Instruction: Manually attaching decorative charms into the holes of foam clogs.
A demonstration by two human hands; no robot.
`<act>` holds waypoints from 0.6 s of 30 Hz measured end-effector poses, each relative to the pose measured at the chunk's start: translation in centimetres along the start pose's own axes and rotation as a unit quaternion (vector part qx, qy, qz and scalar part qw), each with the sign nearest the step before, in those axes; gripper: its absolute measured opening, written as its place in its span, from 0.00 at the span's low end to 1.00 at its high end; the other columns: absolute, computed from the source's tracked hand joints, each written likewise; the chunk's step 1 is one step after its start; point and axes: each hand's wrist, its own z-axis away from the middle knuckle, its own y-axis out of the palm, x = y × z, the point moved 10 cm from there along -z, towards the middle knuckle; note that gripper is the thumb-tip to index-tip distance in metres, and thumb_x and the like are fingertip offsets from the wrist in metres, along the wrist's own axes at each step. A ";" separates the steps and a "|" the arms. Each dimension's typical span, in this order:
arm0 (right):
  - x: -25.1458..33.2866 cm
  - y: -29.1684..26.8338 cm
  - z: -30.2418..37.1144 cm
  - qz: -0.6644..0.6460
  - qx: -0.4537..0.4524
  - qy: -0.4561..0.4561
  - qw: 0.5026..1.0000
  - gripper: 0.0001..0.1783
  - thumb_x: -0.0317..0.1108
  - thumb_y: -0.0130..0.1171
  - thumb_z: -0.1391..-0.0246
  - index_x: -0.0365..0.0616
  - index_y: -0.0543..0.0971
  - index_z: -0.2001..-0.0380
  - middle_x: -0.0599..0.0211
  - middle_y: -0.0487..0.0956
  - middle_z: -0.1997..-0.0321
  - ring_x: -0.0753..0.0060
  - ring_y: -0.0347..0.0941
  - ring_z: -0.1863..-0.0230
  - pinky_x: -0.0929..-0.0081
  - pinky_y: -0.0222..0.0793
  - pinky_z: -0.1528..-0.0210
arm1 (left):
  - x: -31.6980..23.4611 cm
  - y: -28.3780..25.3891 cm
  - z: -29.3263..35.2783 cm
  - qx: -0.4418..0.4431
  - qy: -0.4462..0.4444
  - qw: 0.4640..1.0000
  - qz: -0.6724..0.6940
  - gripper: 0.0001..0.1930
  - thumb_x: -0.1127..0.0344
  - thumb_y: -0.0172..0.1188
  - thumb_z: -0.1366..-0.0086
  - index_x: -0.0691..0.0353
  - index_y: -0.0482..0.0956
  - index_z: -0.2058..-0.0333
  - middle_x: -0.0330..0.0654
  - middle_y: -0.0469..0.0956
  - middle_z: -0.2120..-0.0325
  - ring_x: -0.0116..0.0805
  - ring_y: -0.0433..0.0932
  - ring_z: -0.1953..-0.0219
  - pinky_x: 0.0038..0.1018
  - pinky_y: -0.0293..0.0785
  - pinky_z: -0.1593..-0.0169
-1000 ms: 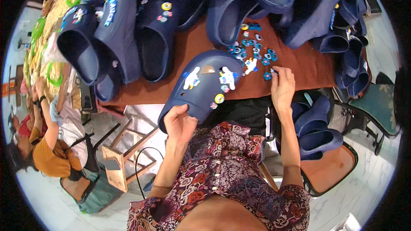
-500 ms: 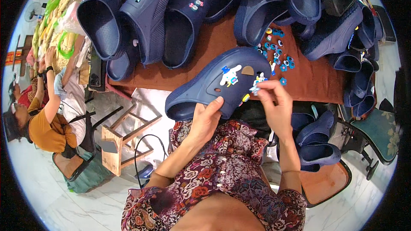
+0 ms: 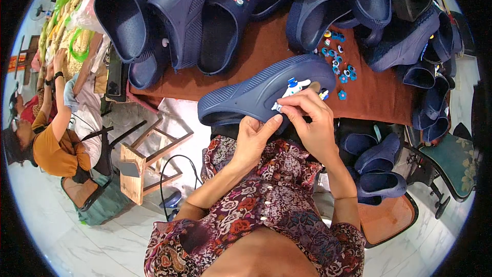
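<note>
Left hand (image 3: 252, 142) gripping a dark navy-blue moulded foam clog (image 3: 230, 95) from below: thumb up against its lower edge near the foot opening, other fingers curled and partly hidden. Looks like a steadying hold, leaving the upper part free. Clog is at the table's front edge, in front of the torso, tipped on its side, toe to the right, foot opening lower left; that tilt likely brings the upper within easy reach. Can't tell if it also rests on the table.

Right hand (image 3: 311, 123) closed in a fingertip pinch on a small white-and-pale-blue plastic charm (image 3: 277, 106), touching the clog's side just above the left thumb. Pinch probably because the piece is tiny; bracing from the left hand would take any push. White cartoon-animal charm with a blue hat (image 3: 295, 87) sits on the upper right beside the right fingers.

Loose blue flower-shaped charms (image 3: 343, 94) and others scattered on the brown cloth-covered table (image 3: 382, 106), beyond the clog on the right-hand side, presumably for quick picking. More navy foam clogs (image 3: 125, 25) crowd the table's far side, seemingly pushed back for working room. Others (image 3: 382, 184) lie on an orange-brown chair seat (image 3: 393, 220), lower right.
</note>
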 end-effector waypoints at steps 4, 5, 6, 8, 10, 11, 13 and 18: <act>-0.9 0.0 0.1 -0.024 -0.003 0.048 0.999 0.04 0.25 0.62 0.50 0.40 0.81 0.68 0.65 0.77 0.69 0.68 0.76 0.69 0.75 0.71 0.68 | 0.2 -0.1 0.1 -0.014 -0.006 1.000 -0.009 0.17 0.69 0.60 0.35 0.69 0.72 0.49 0.40 0.76 0.53 0.24 0.73 0.52 0.23 0.67 0.46; -1.0 0.1 0.1 -0.024 -0.003 0.049 0.999 0.04 0.25 0.62 0.50 0.40 0.81 0.68 0.65 0.77 0.69 0.68 0.76 0.69 0.75 0.71 0.68 | 0.3 0.0 0.1 -0.014 -0.007 1.000 -0.008 0.17 0.69 0.60 0.35 0.69 0.72 0.49 0.40 0.76 0.53 0.24 0.73 0.52 0.23 0.67 0.46; -0.8 0.1 0.1 -0.012 -0.009 0.034 0.999 0.04 0.25 0.62 0.51 0.40 0.80 0.68 0.65 0.77 0.69 0.67 0.76 0.69 0.74 0.72 0.67 | 0.4 -0.2 0.0 -0.027 -0.009 1.000 0.001 0.17 0.69 0.60 0.35 0.69 0.73 0.50 0.40 0.76 0.54 0.24 0.73 0.52 0.23 0.67 0.46; -0.6 0.2 0.3 0.000 -0.015 0.020 1.000 0.05 0.24 0.62 0.51 0.41 0.80 0.68 0.65 0.77 0.69 0.66 0.76 0.68 0.73 0.72 0.66 | 0.5 -0.3 -0.2 -0.038 -0.012 0.999 0.010 0.16 0.68 0.60 0.35 0.68 0.73 0.50 0.40 0.76 0.54 0.24 0.73 0.53 0.23 0.68 0.47; 0.7 0.4 0.5 0.066 -0.018 -0.048 0.997 0.06 0.24 0.61 0.51 0.41 0.80 0.67 0.64 0.76 0.68 0.62 0.76 0.66 0.70 0.71 0.64 | 0.5 -0.6 -0.2 -0.062 -0.006 0.998 0.025 0.16 0.68 0.60 0.35 0.68 0.74 0.51 0.40 0.77 0.55 0.24 0.73 0.54 0.23 0.68 0.48; 0.8 0.6 0.6 0.069 -0.021 -0.061 0.995 0.07 0.24 0.61 0.51 0.41 0.80 0.66 0.64 0.76 0.68 0.60 0.75 0.64 0.68 0.70 0.62 | 0.6 -0.6 -0.3 -0.062 -0.006 0.998 0.025 0.16 0.68 0.60 0.35 0.68 0.74 0.51 0.40 0.77 0.55 0.24 0.73 0.54 0.23 0.68 0.48; 1.0 0.8 0.8 0.080 -0.017 -0.065 0.995 0.07 0.24 0.61 0.51 0.42 0.80 0.65 0.63 0.76 0.68 0.60 0.75 0.64 0.68 0.70 0.62 | 0.4 -1.0 -0.6 -0.067 0.020 0.997 0.042 0.14 0.68 0.60 0.35 0.68 0.75 0.53 0.40 0.77 0.56 0.24 0.74 0.55 0.23 0.69 0.49; 0.7 0.6 1.4 0.067 -0.022 -0.058 0.996 0.09 0.23 0.59 0.50 0.42 0.81 0.63 0.62 0.76 0.67 0.61 0.75 0.65 0.69 0.70 0.62 | 0.5 -1.8 -1.1 -0.088 0.016 0.993 0.071 0.15 0.68 0.60 0.36 0.69 0.74 0.53 0.40 0.77 0.57 0.24 0.75 0.58 0.23 0.72 0.52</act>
